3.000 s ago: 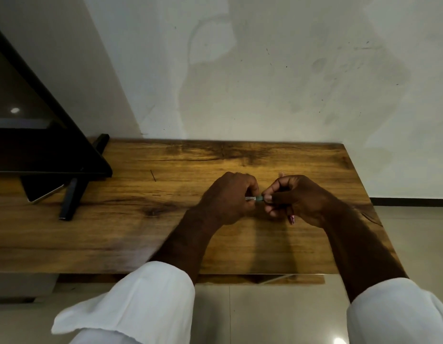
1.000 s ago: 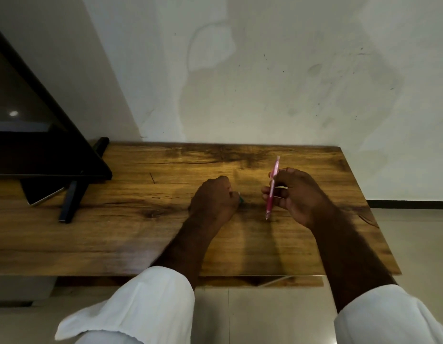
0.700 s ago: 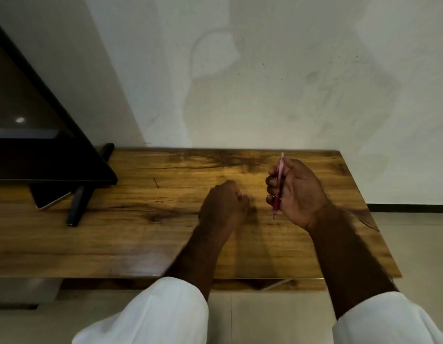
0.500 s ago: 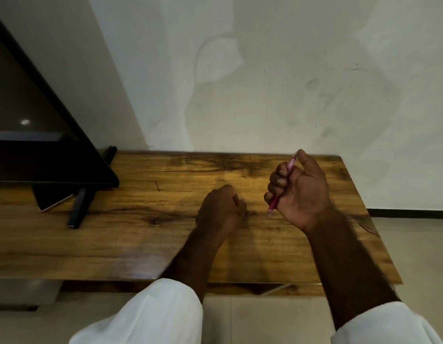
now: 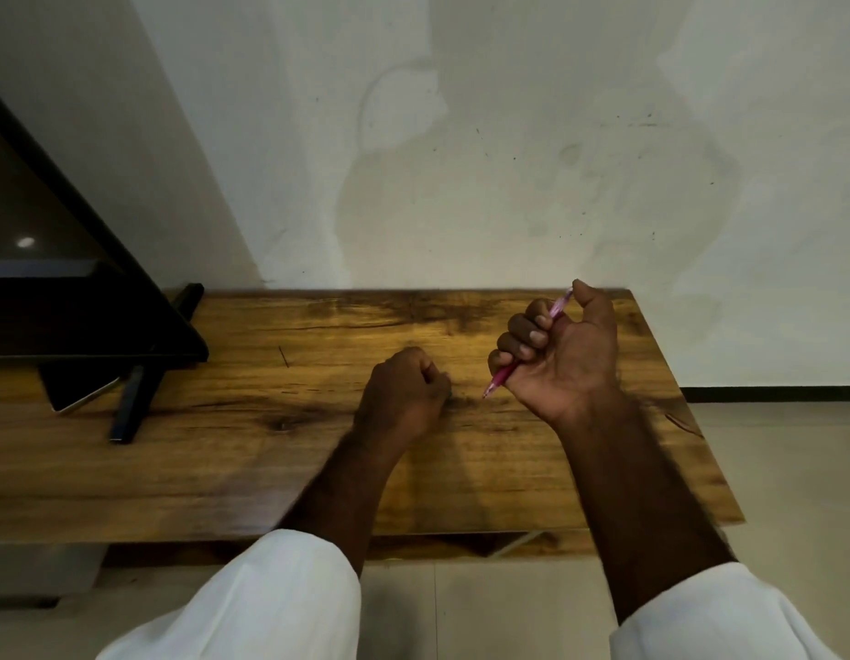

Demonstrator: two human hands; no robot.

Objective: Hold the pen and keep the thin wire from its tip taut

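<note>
Hands (image 5: 561, 359): two (one pen (image 5: 527, 347))

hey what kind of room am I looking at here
Probably a living room at home: a flat dark screen stands on its stand on a low wooden table against a plain painted wall, with a tiled floor below.

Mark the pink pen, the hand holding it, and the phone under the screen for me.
slim pink plastic pen (image 5: 500, 376), head view, lower barrel below the fingers.
right hand (image 5: 563, 354), head view, palm.
flat dark phone with silver edge (image 5: 80, 388), head view, exposed face beneath the screen.
</note>
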